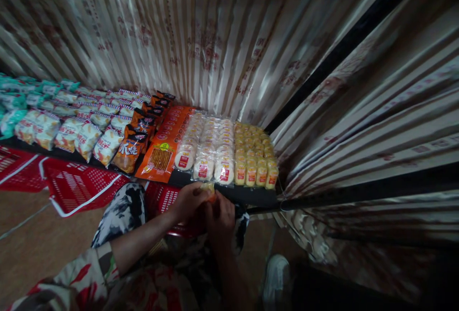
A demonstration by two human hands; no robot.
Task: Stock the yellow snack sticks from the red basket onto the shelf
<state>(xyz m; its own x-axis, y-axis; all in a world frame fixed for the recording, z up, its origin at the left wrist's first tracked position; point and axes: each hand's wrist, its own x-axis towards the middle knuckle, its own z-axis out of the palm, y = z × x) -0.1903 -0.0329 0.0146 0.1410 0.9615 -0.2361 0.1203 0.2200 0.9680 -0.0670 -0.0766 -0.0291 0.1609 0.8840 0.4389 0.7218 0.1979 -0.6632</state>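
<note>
A small crinkly snack packet (209, 188) is gripped by fingers of both the left hand (188, 201) and right hand (220, 215).

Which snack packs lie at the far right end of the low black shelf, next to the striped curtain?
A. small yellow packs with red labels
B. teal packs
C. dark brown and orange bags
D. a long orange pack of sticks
A: the small yellow packs with red labels fill the right end of the black shelf, beside the striped curtain.
</note>
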